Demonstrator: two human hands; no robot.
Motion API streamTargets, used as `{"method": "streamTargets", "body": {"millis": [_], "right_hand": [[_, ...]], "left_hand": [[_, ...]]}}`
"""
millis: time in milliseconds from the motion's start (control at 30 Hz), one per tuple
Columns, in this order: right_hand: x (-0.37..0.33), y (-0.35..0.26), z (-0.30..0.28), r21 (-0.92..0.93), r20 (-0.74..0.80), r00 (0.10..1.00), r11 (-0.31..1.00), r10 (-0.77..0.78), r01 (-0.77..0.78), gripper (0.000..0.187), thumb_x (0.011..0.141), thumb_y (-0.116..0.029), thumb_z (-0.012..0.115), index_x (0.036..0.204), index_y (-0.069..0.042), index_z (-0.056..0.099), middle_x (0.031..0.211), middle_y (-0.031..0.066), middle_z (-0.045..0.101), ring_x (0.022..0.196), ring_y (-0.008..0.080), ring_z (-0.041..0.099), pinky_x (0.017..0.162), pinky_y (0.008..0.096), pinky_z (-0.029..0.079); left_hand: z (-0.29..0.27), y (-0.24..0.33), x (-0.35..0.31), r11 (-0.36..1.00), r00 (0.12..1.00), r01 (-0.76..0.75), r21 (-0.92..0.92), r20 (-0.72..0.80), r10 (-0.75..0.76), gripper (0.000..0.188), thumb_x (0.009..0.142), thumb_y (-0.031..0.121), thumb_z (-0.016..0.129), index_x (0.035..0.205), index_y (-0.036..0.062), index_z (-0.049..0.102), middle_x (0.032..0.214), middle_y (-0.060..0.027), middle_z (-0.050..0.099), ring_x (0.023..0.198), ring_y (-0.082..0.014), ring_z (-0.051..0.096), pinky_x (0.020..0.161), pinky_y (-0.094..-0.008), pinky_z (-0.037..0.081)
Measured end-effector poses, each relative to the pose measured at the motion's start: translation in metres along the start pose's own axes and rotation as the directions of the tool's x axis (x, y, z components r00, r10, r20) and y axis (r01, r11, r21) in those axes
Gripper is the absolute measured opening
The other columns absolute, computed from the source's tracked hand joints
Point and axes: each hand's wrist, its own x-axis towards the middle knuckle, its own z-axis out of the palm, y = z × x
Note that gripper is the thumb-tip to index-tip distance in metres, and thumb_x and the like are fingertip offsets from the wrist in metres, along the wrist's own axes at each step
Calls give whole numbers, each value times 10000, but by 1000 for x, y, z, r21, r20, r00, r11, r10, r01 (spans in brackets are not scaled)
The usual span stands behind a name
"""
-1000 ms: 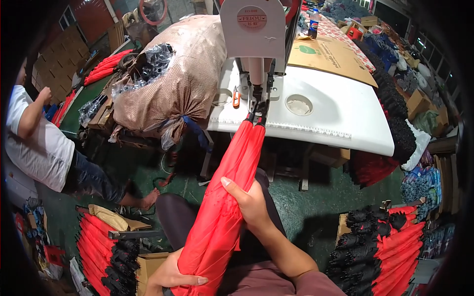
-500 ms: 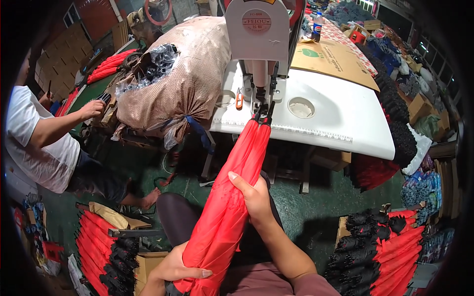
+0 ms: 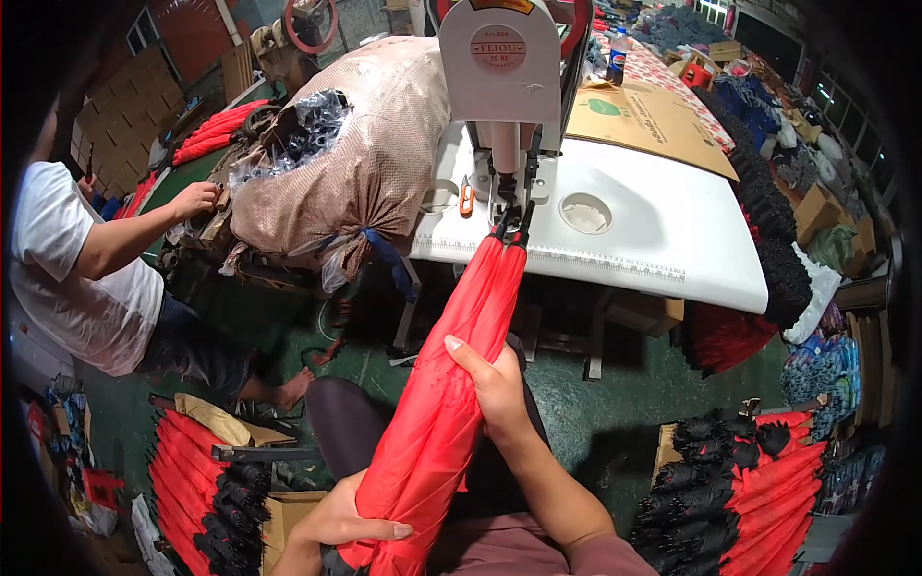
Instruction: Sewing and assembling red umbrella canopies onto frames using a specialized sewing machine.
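Observation:
Two closed red umbrellas [image 3: 427, 413] lie side by side, slanting from my lap up to the white sewing machine [image 3: 497, 82]. Their black tips rest at the machine's needle area, on the edge of the white machine table [image 3: 663, 221]. Around the lower end of the umbrellas, my left hand [image 3: 351, 518] is closed, with its thumb across the red cloth. Higher up, my right hand [image 3: 497, 389] grips them from the right side, thumb on top. A pair of orange-handled thread snips [image 3: 467, 198] lies left of the needle area.
A big woven sack [image 3: 375, 144] of dark parts stands left of the table. Further left, a person [image 3: 96, 259] reaches toward a bench. Stacks of red and black umbrellas lie at lower left [image 3: 197, 480] and lower right [image 3: 759, 490]. Flat cardboard [image 3: 653, 120] and a bottle [image 3: 617, 58] sit behind.
My hands and the umbrellas hold almost the same place. The person at left has moved the reaching hand slightly to the right, and the dark bundle seen in it no longer shows.

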Motion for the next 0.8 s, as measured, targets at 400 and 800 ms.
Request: {"method": "streamTargets", "body": {"millis": [400,800], "right_hand": [[-3,8,-4,16,7,1000,1000,7,-7,289,989,-139,700,1229,6,628,1110,90,708,982,177,696,891,333,560],[-54,26,5,-69,-139,988,996,-60,51,295,986,-123,711,1237,-2,615,1110,70,705,976,140,676,890,312,550]], "left_hand": [[0,-10,5,999,999,-40,24,12,39,835,782,34,884,1501,-31,463,1391,-116,645,1266,-188,616,1105,-369,482],[-16,-60,-3,974,999,34,223,11,-37,956,729,115,957,1524,-18,442,1439,-121,613,1313,-197,580,1142,-380,449]]}}
